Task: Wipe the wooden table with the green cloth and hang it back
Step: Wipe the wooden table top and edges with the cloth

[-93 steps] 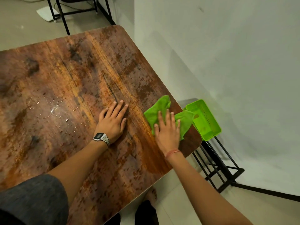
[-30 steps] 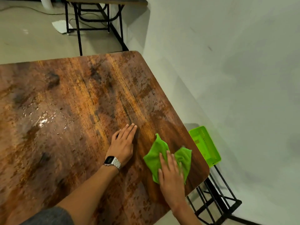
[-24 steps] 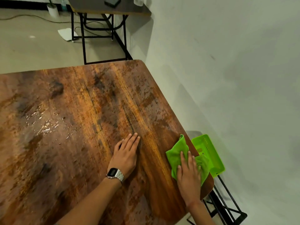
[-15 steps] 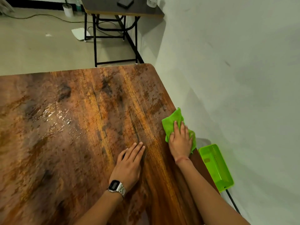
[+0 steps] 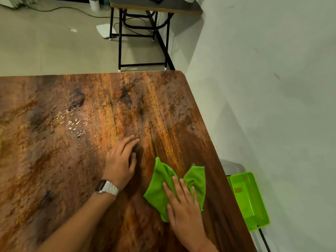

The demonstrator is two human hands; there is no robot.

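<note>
The wooden table [image 5: 54,170] fills most of the view, its top brown and mottled. A crumpled green cloth [image 5: 160,182] lies on it near the right edge. My right hand [image 5: 183,211] presses flat on the cloth with straight fingers. My left hand [image 5: 121,160], a silver watch on its wrist, rests flat on the bare wood just left of the cloth. A patch of water drops [image 5: 76,124] glistens on the table to the far left of my hands.
A bright green plastic basket [image 5: 249,200] sits on a black rack right of the table, below its edge. A white wall [image 5: 272,88] runs along the right. Beyond the far edge stands a dark folding table [image 5: 154,6] on black legs.
My right hand has slid the cloth back toward me and slightly left from the right edge. The left hand has stayed flat in about the same spot.
</note>
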